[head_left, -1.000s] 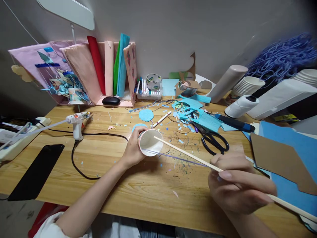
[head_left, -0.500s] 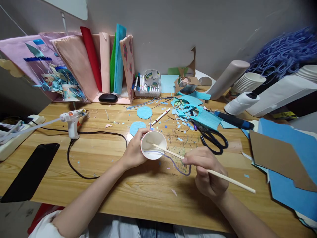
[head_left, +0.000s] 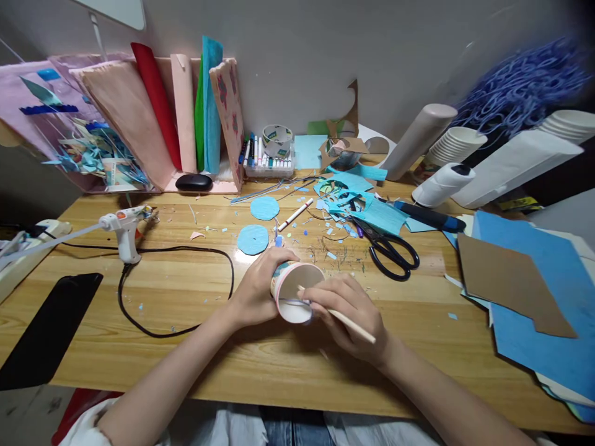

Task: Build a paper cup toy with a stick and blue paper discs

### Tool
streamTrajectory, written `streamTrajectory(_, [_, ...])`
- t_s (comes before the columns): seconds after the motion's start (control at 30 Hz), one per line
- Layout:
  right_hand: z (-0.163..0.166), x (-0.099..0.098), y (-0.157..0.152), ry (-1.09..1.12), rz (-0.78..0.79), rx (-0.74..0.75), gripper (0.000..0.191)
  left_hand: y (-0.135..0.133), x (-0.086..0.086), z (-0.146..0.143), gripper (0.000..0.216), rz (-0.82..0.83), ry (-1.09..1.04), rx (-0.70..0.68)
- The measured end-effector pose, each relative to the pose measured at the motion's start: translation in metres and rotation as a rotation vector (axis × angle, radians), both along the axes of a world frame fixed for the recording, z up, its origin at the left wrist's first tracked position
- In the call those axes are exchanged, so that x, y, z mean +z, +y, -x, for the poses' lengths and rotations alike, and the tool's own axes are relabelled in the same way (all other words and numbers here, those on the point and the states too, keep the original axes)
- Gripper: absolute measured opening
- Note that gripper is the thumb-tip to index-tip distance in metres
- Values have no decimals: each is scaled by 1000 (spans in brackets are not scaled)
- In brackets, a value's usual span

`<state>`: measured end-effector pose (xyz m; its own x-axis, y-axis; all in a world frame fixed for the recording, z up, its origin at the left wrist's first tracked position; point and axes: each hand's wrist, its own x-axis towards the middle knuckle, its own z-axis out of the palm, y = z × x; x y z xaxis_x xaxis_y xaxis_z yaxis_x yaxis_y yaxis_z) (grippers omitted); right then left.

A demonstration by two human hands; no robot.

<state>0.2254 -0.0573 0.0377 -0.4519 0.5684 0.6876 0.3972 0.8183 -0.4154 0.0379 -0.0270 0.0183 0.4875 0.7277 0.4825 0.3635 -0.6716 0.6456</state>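
Left grip point(head_left: 255, 296) around paper cup point(head_left: 294, 297); right grip point(head_left: 349, 310) pinching wooden stick point(head_left: 352, 325).

Near the middle of the wooden table point(head_left: 195, 334): white paper cup point(head_left: 294, 296), on its side between left hand point(head_left: 258, 291) and right hand point(head_left: 348, 313). Behind the cup, round blue paper disc point(head_left: 253, 239). Far left, white glue gun point(head_left: 123, 225). To the right, black-handled scissors point(head_left: 387, 248).

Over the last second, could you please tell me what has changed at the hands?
The right hand slid in along the wooden stick up to the paper cup, pushing the stick deeper inside. The left hand kept its grip on the cup. Scissors and glue gun stayed put.
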Motion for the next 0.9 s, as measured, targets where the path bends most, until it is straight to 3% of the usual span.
streamTrajectory(0.4, [-1, 1, -1, 42, 11, -3, 17, 2, -1, 4, 59, -23, -12, 18])
streamTrajectory(0.6, [-1, -2, -2, 29, 31, -24, 28, 1, 1, 6, 63, -43, -26, 38])
streamTrajectory(0.7, [-4, -7, 0, 187, 189, -81, 39, 1, 1, 8, 65, -55, -15, 56])
streamTrajectory(0.8, [-8, -9, 3, 265, 460, -145, 25, 0, 1, 9, 66, -90, 43, 47])
streamTrajectory(0.9, [-10, -7, 7, 245, 611, -135, 11, 0, 3, 8, 69, -124, 66, 10])
